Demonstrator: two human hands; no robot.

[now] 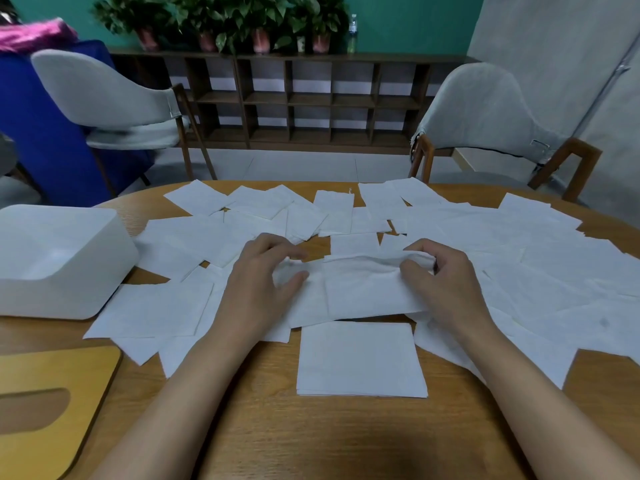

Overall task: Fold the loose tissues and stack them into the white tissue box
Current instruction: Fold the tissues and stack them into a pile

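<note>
You hold one tissue (356, 289) by both ends at the middle of the worktop (311, 438).
Your left hand (258, 289) and right hand (446, 285) each pinch an end between thumb and curled fingers (291, 251). A folded stack (360, 358) lies just nearer you. Loose tissues (519, 258) cover the far side, and the white tissue box (59, 265) sits open at the left edge.

White box (59, 258): one. Wooden lid (86, 375): one. Folded stack (360, 358): one. Chairs (104, 88): two. Loose tissues (194, 233): twenty-odd, overlapping, exact count unclear.
</note>
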